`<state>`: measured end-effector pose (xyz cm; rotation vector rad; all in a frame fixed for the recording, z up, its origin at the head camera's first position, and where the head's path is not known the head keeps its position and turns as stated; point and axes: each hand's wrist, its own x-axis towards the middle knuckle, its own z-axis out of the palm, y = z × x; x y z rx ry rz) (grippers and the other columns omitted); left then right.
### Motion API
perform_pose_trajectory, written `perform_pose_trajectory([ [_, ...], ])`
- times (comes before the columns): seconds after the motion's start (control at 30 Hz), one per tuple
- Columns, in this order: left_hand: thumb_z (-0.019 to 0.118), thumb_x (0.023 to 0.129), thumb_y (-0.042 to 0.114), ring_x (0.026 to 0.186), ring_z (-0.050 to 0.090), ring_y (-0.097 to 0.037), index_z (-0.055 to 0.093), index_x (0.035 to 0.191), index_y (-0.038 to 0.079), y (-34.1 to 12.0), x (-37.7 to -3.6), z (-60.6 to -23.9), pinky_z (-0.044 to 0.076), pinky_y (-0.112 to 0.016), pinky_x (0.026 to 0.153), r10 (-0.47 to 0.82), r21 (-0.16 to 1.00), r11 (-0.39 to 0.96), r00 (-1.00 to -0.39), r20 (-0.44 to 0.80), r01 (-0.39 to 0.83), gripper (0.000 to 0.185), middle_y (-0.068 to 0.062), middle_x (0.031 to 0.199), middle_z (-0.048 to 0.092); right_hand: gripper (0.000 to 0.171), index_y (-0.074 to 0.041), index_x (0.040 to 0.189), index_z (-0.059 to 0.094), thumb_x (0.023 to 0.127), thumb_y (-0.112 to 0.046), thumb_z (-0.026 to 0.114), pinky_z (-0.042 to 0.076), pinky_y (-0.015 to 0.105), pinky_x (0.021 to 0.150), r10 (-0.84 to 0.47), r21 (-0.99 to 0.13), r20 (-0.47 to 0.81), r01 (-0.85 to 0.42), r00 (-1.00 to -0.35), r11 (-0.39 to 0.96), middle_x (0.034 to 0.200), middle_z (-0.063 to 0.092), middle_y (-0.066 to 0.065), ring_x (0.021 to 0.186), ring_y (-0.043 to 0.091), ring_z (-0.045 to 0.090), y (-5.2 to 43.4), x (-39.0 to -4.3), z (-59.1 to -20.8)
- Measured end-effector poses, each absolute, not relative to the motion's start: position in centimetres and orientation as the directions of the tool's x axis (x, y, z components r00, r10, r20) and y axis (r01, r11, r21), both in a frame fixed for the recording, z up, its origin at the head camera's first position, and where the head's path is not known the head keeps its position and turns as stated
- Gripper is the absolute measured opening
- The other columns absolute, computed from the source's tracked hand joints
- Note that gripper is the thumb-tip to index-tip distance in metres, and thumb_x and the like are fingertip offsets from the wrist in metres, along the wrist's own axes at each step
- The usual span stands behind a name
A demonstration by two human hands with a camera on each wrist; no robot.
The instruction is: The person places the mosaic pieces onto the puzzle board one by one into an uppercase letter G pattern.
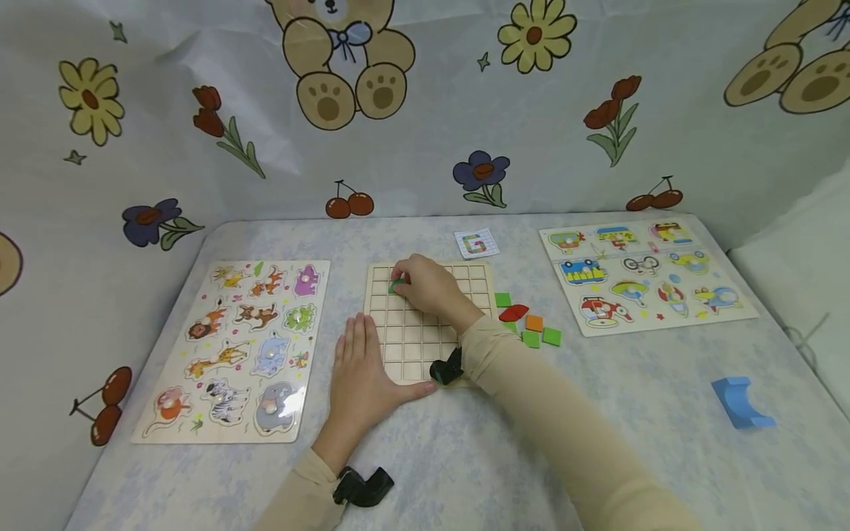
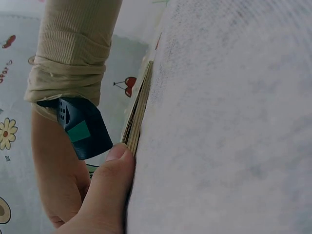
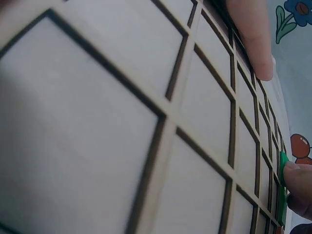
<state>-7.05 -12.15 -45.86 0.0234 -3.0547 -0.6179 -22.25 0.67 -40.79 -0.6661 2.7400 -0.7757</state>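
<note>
The right hand (image 1: 428,287) pinches a green tile (image 1: 396,285) over the wooden grid board (image 1: 425,343), flat left hand (image 1: 361,376) steadying; tilted, the tile may jam.

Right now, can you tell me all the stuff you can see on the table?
Grid board: one, pale wood, middle of the table.
Green tile: one, green, pinched over the board's far left part.
Loose tiles: about five, green, red and orange, right of the board.
Animal puzzle: one, many colours, left side.
Vehicle puzzle: one, many colours, far right.
Pattern card: one, white with a coloured letter shape, behind the board.
Blue block: one, blue, near right.
Tablecloth: one, pale blue-white, over the table.
Left hand: flat, resting on the board's near left corner.
Right hand: pinching the green tile.
</note>
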Motion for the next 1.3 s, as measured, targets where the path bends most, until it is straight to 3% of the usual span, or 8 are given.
perform_pose_trajectory([
  [0.2, 0.056, 0.052, 0.099, 0.156, 0.003, -0.033, 0.008, 0.158, -0.003, -12.1, -7.0, -45.9, 0.008, -0.050, 0.127, -0.022, 0.391, 0.920, -0.999, 0.032, -0.008, 0.155, -0.021, 0.166, 0.007, 0.022, -0.018, 0.116, 0.074, 0.096, -0.024, 0.066, 0.053, 0.031, 0.078, -0.491, -0.483, -0.101, -0.389, -0.865, 0.785, 0.106, 0.062, -0.001, 0.088, 0.014, 0.060, 0.9, -21.8, -40.6],
  [0.43, 0.055, 0.052, 0.099, 0.156, 0.003, -0.033, 0.008, 0.158, -0.002, -12.0, -7.0, -45.9, 0.008, -0.050, 0.127, -0.027, 0.390, 0.921, -0.999, 0.033, -0.012, 0.154, -0.021, 0.166, 0.007, 0.024, -0.018, 0.119, 0.072, 0.096, -0.023, 0.066, 0.049, 0.030, 0.073, -0.544, -0.537, -0.100, -0.415, -0.833, 0.734, 0.100, 0.061, -0.001, 0.084, 0.016, 0.056, 3.7, -20.9, -39.7],
  [0.7, 0.061, 0.052, 0.096, 0.156, 0.005, -0.035, 0.009, 0.158, -0.003, -11.8, -7.0, -45.7, 0.010, -0.052, 0.126, -0.036, 0.404, 0.915, -0.999, 0.033, -0.019, 0.154, -0.021, 0.166, 0.008, 0.030, -0.017, 0.125, 0.067, 0.097, -0.025, 0.065, 0.046, 0.033, 0.072, -0.450, -0.556, -0.121, -0.315, -0.885, 0.769, 0.103, 0.061, 0.001, 0.084, 0.020, 0.054, 9.3, -19.7, -38.7],
  [0.93, 0.064, 0.052, 0.094, 0.155, 0.004, -0.036, 0.009, 0.157, -0.004, -11.9, -6.9, -45.7, 0.010, -0.053, 0.126, -0.039, 0.418, 0.908, -0.999, 0.036, -0.020, 0.154, -0.022, 0.166, 0.008, 0.034, -0.016, 0.129, 0.065, 0.096, -0.026, 0.066, 0.045, 0.032, 0.069, -0.340, -0.468, -0.124, -0.248, -0.932, 0.849, 0.106, 0.060, 0.005, 0.083, 0.022, 0.054, 13.5, -19.0, -39.5],
  [1.3, 0.061, 0.051, 0.096, 0.156, 0.002, -0.034, 0.007, 0.158, -0.003, -12.0, -6.9, -45.7, 0.008, -0.052, 0.127, -0.038, 0.418, 0.908, -0.999, 0.016, -0.028, 0.155, -0.020, 0.167, 0.005, 0.036, -0.009, 0.128, 0.066, 0.094, -0.022, 0.068, 0.050, 0.034, 0.074, -0.338, -0.450, -0.146, -0.242, -0.930, 0.860, 0.108, 0.062, 0.010, 0.088, 0.022, 0.056, 16.4, -18.6, -40.6],
])
